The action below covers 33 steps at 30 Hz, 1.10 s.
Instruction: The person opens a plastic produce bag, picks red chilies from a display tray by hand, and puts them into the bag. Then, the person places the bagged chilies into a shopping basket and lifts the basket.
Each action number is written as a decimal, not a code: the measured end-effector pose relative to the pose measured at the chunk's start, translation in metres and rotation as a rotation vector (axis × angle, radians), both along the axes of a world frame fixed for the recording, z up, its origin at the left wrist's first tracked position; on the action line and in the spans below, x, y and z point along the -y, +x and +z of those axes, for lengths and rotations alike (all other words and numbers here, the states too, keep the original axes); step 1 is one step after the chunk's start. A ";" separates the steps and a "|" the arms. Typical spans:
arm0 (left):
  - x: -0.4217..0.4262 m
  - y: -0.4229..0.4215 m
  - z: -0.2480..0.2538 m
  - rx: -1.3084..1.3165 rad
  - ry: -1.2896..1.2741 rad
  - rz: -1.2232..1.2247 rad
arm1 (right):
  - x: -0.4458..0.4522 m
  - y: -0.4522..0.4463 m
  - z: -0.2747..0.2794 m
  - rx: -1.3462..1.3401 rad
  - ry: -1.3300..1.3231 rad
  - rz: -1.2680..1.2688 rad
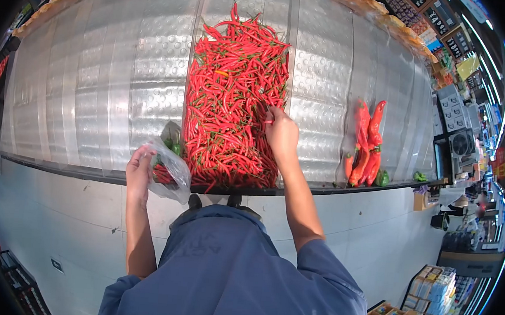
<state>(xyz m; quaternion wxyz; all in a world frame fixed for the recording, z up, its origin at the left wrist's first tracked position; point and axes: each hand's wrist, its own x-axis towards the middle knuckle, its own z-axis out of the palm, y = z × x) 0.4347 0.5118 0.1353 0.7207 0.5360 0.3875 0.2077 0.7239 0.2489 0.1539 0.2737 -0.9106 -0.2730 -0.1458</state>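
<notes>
A long heap of thin red chili peppers (236, 92) with green stems lies on the display counter in front of me. At its right edge my right hand (281, 133) is closed, with a bit of red chili showing at the fingers. To the left of the heap, over the counter's front edge, my left hand (139, 164) grips the top of a clear plastic bag (177, 167). Some red chilies and something green show through the plastic. Just behind the bag, a green pepper (175, 145) sits on the counter, partly hidden.
Larger red peppers (374, 139) lie at the right of the counter (320, 74), beside a green pepper (383, 178). A dark front edge (332, 192) runs along the counter. Stacked goods (430, 293) stand on the floor at the right.
</notes>
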 end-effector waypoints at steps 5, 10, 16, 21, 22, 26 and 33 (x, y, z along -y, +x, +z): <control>0.001 -0.004 0.003 0.026 -0.002 -0.002 | -0.012 0.046 -0.010 0.024 -0.351 -0.099; 0.001 -0.010 0.005 0.010 -0.006 0.010 | -0.024 0.057 -0.007 -0.034 -0.462 -0.093; 0.002 -0.008 0.006 -0.009 -0.009 0.036 | -0.029 0.065 -0.018 0.011 -0.407 -0.067; 0.000 -0.008 0.007 -0.006 0.005 0.031 | -0.007 0.048 -0.005 -0.022 0.120 0.019; -0.001 -0.008 0.005 -0.001 0.006 0.035 | -0.001 0.044 0.003 -0.466 0.502 0.076; -0.003 -0.004 0.000 -0.004 0.005 0.020 | 0.020 0.018 0.019 -1.291 1.313 0.351; -0.003 0.006 0.005 -0.014 0.029 -0.035 | 0.034 -0.003 0.018 -1.511 1.591 0.449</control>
